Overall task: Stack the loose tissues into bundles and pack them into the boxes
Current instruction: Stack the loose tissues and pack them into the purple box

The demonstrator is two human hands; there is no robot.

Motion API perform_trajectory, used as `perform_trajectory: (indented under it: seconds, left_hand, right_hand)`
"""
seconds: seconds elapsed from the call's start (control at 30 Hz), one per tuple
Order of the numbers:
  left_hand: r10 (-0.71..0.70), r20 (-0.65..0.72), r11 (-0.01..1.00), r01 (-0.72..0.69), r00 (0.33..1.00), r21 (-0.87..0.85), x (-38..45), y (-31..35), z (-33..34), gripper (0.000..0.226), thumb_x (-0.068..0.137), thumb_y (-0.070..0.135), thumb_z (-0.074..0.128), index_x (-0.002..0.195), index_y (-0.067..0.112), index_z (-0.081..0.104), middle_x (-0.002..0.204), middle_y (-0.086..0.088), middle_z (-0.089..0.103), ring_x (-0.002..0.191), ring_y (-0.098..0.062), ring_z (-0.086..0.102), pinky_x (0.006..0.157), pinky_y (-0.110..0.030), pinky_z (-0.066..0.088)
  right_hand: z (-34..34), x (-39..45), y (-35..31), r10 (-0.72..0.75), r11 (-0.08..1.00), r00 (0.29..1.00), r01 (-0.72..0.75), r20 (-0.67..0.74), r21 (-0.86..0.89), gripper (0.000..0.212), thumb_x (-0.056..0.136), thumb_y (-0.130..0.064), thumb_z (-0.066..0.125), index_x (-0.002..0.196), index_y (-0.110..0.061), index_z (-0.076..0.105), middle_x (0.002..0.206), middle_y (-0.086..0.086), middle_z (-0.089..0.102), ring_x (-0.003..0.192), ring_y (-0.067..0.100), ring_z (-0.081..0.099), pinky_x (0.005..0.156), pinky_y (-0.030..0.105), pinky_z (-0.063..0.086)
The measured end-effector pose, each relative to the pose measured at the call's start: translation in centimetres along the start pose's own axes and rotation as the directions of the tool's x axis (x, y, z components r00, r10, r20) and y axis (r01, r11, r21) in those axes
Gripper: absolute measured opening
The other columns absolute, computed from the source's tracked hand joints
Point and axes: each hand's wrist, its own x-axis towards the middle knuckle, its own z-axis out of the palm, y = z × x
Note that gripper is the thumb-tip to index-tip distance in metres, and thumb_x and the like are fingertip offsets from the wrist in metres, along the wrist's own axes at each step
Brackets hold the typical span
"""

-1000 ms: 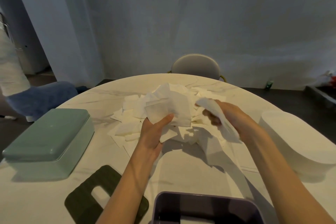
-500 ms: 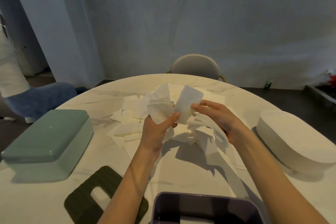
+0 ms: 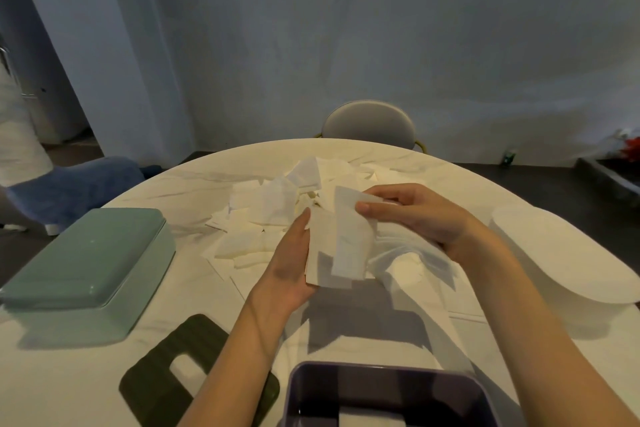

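A heap of loose white tissues [image 3: 277,211] lies on the round marble table [image 3: 194,184]. My left hand [image 3: 289,263] holds a small bundle of tissues [image 3: 337,250] upright in its palm above the table. My right hand [image 3: 412,215] pinches a single tissue by its top edge and lays it against that bundle. More tissue hangs under my right wrist. An open purple box [image 3: 384,392] stands at the near edge with some white tissue inside.
A closed mint-green box [image 3: 86,263] sits at the left. A white oval box [image 3: 561,260] sits at the right. A dark green lid with a slot [image 3: 166,367] lies near my left forearm. A chair [image 3: 369,123] stands behind the table.
My right hand brought a tissue from the right over to the bundle in my left hand. The bundle now stands lower and closer to me.
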Motion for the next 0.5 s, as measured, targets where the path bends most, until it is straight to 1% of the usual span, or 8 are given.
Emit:
perform_trajectory:
  seconds: [0.07,0.1,0.13,0.23,0.3,0.4,0.47,0.5]
  left_hand:
    - [-0.018,-0.015,1.0,0.018,1.0,-0.02,-0.1,-0.4,0.3,0.059,0.111,0.049,0.034,0.148,0.006,0.05,0.127,-0.016,0.067,0.113,-0.029,0.067,0.105,-0.041,0.049]
    - [-0.008,-0.023,1.0,0.008,1.0,-0.007,-0.2,-0.6,0.5,0.058,0.11,0.049,0.032,0.139,0.007,0.06,0.122,-0.016,0.071,0.105,-0.029,0.072,0.095,-0.04,0.056]
    - [0.005,-0.024,1.0,-0.004,1.0,0.015,-0.2,-0.8,0.6,0.06,0.11,0.051,0.032,0.131,0.008,0.067,0.12,-0.017,0.072,0.102,-0.029,0.073,0.09,-0.041,0.058]
    - [0.014,-0.049,0.998,-0.011,0.999,0.065,-0.2,-1.0,1.0,0.07,0.103,0.063,0.034,0.135,0.01,0.066,0.129,-0.019,0.068,0.111,-0.033,0.068,0.1,-0.049,0.05]
    - [0.014,-0.056,0.995,-0.009,0.998,0.096,-0.2,-1.3,1.1,0.063,0.102,0.06,0.042,0.129,0.013,0.072,0.13,-0.017,0.068,0.111,-0.032,0.067,0.103,-0.047,0.047]
    - [0.06,-0.098,0.99,-0.046,0.993,0.134,0.1,-1.6,0.7,0.04,0.106,0.04,0.047,0.122,0.015,0.074,0.123,-0.015,0.072,0.104,-0.029,0.069,0.093,-0.044,0.051]
    - [0.081,-0.144,0.988,-0.06,0.986,0.144,0.2,-1.5,0.3,0.035,0.109,0.031,0.043,0.126,0.015,0.068,0.117,-0.013,0.074,0.098,-0.028,0.071,0.084,-0.042,0.055]
    - [0.083,-0.157,0.988,-0.061,0.984,0.14,0.1,-1.4,0.3,0.036,0.11,0.03,0.041,0.131,0.014,0.065,0.119,-0.013,0.074,0.099,-0.028,0.071,0.084,-0.041,0.056]
  right_hand:
    - [0.8,0.5,0.6,0.011,0.995,1.0,-0.014,-0.028,-0.102,0.019,0.087,-0.039,0.076,0.102,-0.027,0.079,0.098,-0.005,0.078,0.089,0.017,0.075,0.08,0.031,0.061]
    - [1.2,0.9,1.0,0.008,0.984,0.997,-0.02,-0.071,-0.178,0.019,0.087,-0.042,0.077,0.1,-0.029,0.079,0.096,-0.009,0.077,0.089,0.015,0.074,0.084,0.032,0.06]
    - [1.4,1.3,1.5,-0.001,0.97,0.993,-0.027,-0.116,-0.24,0.02,0.087,-0.046,0.076,0.099,-0.031,0.079,0.095,-0.012,0.077,0.088,0.013,0.073,0.085,0.032,0.059]
    - [1.9,2.3,2.8,-0.074,0.918,0.976,-0.014,-0.205,-0.397,0.023,0.089,-0.054,0.07,0.097,-0.034,0.077,0.101,-0.018,0.073,0.096,0.008,0.066,0.083,0.023,0.05]
    - [1.8,2.7,3.3,-0.115,0.887,0.969,0.001,-0.218,-0.462,0.025,0.088,-0.061,0.066,0.095,-0.038,0.073,0.11,-0.02,0.069,0.104,0.005,0.059,0.086,0.023,0.041]
    - [1.1,3.0,3.5,-0.091,0.848,0.969,-0.046,-0.23,-0.528,0.035,0.086,-0.069,0.06,0.1,-0.037,0.067,0.124,-0.014,0.063,0.109,0.008,0.051,0.089,0.028,0.036]
    - [0.5,2.8,3.5,-0.021,0.811,0.978,-0.105,-0.208,-0.576,0.045,0.088,-0.071,0.056,0.109,-0.032,0.066,0.132,-0.01,0.06,0.114,0.012,0.051,0.089,0.03,0.036]
    - [0.2,2.6,3.5,0.012,0.792,0.982,-0.125,-0.19,-0.598,0.048,0.089,-0.07,0.055,0.112,-0.029,0.066,0.134,-0.009,0.059,0.113,0.013,0.051,0.089,0.03,0.036]
